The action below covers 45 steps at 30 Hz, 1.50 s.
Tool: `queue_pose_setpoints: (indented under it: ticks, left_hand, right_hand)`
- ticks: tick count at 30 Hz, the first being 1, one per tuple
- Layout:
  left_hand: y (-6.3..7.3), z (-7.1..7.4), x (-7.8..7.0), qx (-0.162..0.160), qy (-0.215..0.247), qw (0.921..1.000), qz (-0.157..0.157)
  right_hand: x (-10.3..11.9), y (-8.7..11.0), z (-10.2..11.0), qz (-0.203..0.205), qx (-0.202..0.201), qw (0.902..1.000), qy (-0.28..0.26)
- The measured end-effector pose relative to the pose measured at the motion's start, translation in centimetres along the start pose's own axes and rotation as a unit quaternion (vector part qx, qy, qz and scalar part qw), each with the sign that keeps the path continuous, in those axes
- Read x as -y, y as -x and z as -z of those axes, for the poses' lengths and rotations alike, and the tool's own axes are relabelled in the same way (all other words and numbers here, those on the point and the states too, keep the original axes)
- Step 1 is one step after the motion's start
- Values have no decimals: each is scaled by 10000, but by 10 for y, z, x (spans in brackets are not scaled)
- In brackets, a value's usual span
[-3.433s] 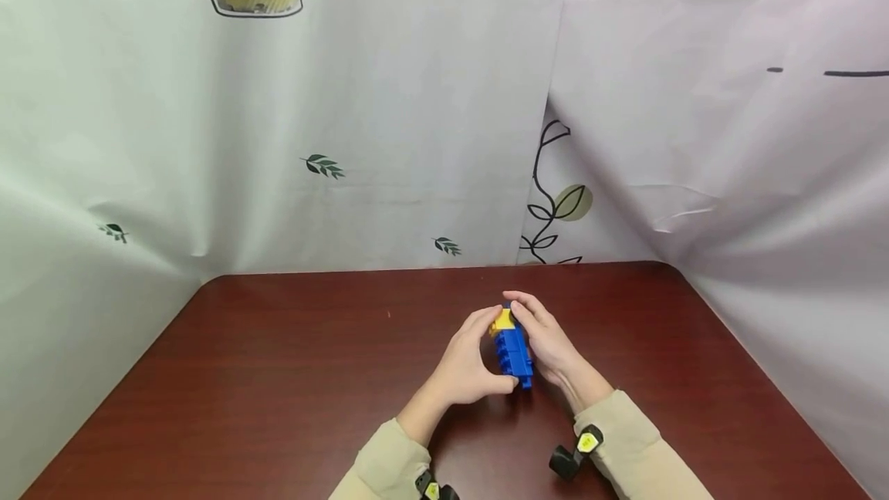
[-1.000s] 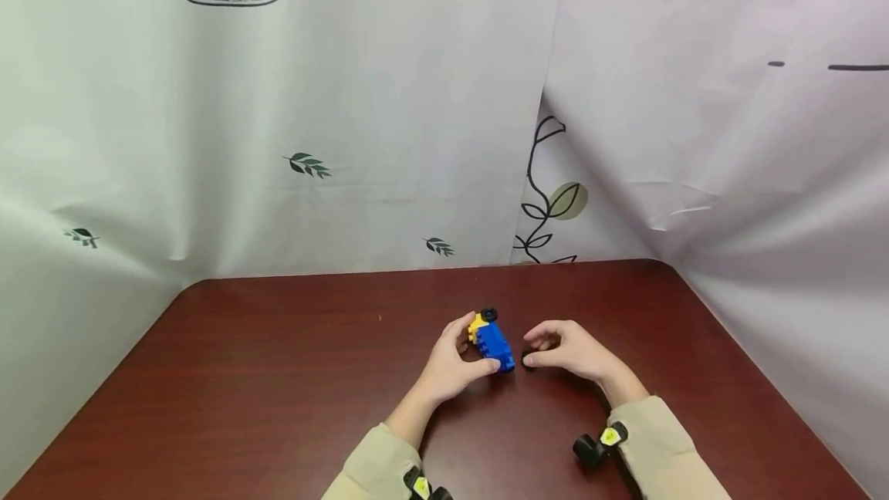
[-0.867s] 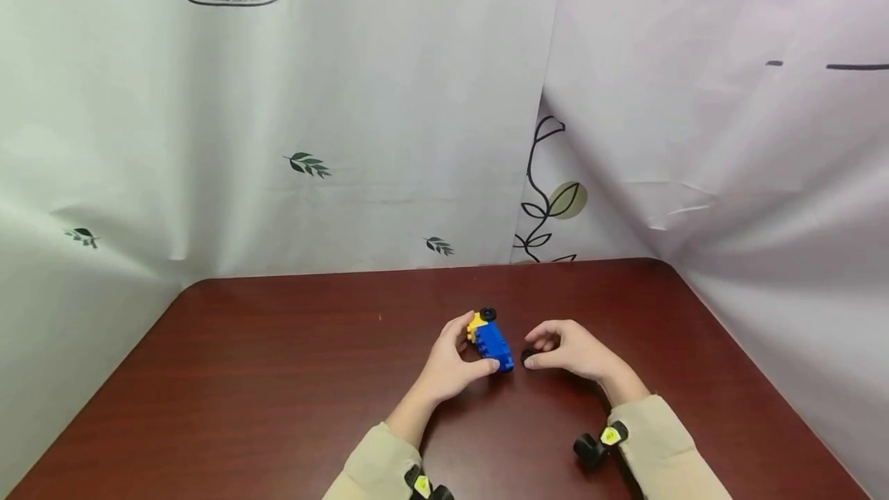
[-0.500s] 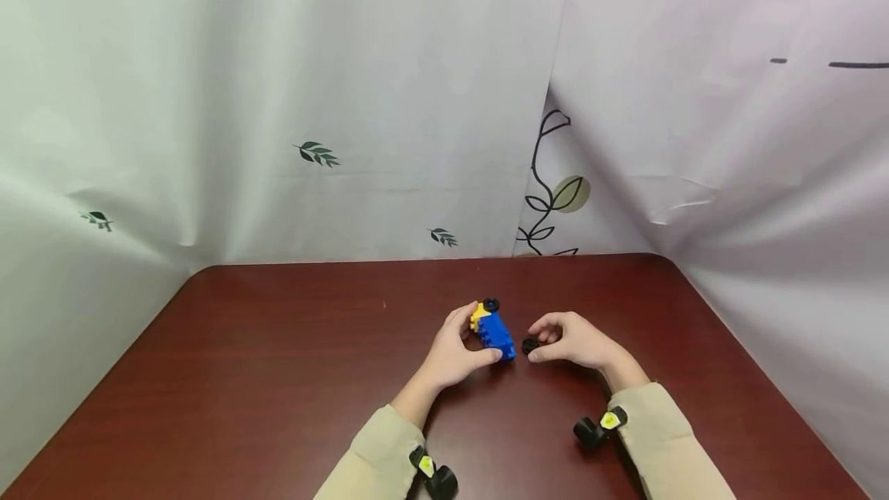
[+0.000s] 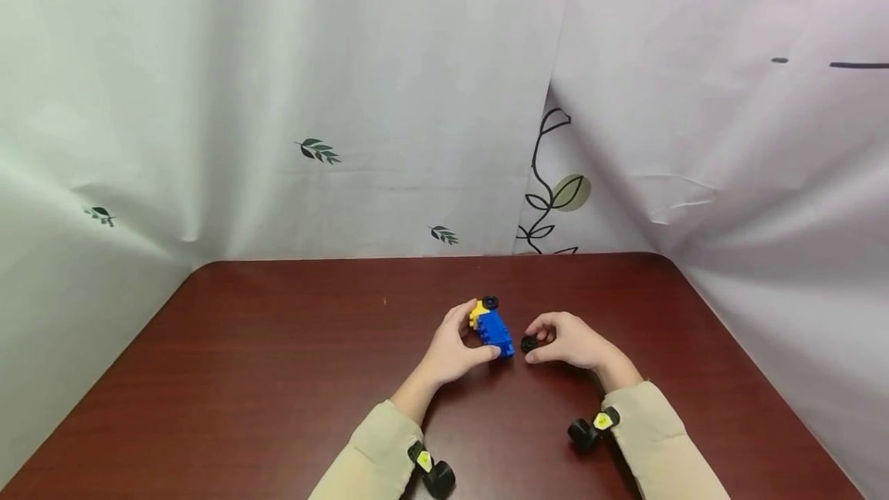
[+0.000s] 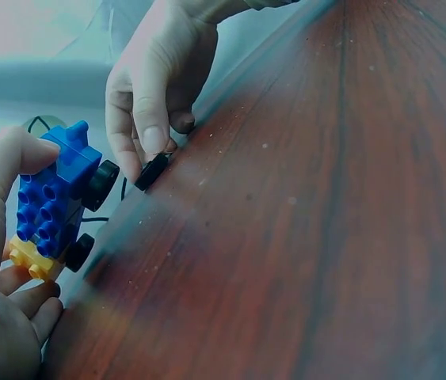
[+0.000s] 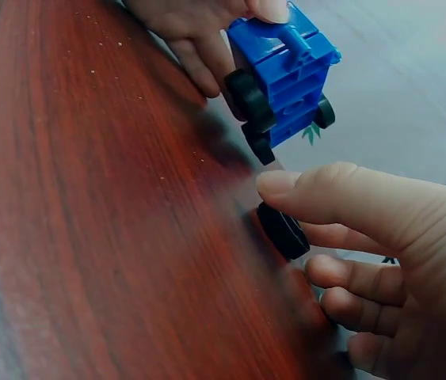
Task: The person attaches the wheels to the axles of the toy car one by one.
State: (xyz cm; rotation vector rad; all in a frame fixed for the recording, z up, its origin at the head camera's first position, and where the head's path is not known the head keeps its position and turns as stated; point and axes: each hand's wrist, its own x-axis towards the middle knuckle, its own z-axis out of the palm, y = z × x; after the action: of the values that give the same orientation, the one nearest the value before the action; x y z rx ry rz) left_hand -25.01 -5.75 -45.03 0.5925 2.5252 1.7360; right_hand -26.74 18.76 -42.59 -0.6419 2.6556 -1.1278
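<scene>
My left hand (image 5: 447, 349) grips a toy car (image 5: 495, 332) of blue and yellow building blocks, thumb on the near blue end and fingers at the yellow end. The car is tilted on its side, its studs facing left. In the right wrist view, several black wheels sit on the blue base (image 7: 294, 95). Just to the right, my right hand (image 5: 572, 342) pinches a loose black wheel (image 5: 529, 343) between thumb and forefinger. A small gap separates this wheel from the car; the right wrist view shows the wheel (image 7: 283, 231) edge-on, close over the tabletop.
A dark red-brown wooden table (image 5: 278, 376) lies under both hands. Behind it hangs a pale cloth (image 5: 389, 99) printed with leaves and plants. Black wrist cameras (image 5: 440, 478) are strapped to both sleeves.
Earlier both hands were around the car; my right hand has since moved off to the right with the wheel. Lately the wheel has turned its face more into view while the left hand stays nearly still.
</scene>
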Motion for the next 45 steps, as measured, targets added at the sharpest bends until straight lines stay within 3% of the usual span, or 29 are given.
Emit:
queue_pose_setpoints:
  ticks: [13,23,45]
  left_hand:
    - [-6,4,1,-77,62,9999,-91]
    - [-3,0,4,13,-1,10000,5]
    - [-1,-1,3,-35,282,9996,-88]
  right_hand:
    - [5,-8,1,27,-272,9987,425]
    - [0,-4,-3,-161,-661,9971,342]
    - [11,-3,-3,-85,-1499,9885,174]
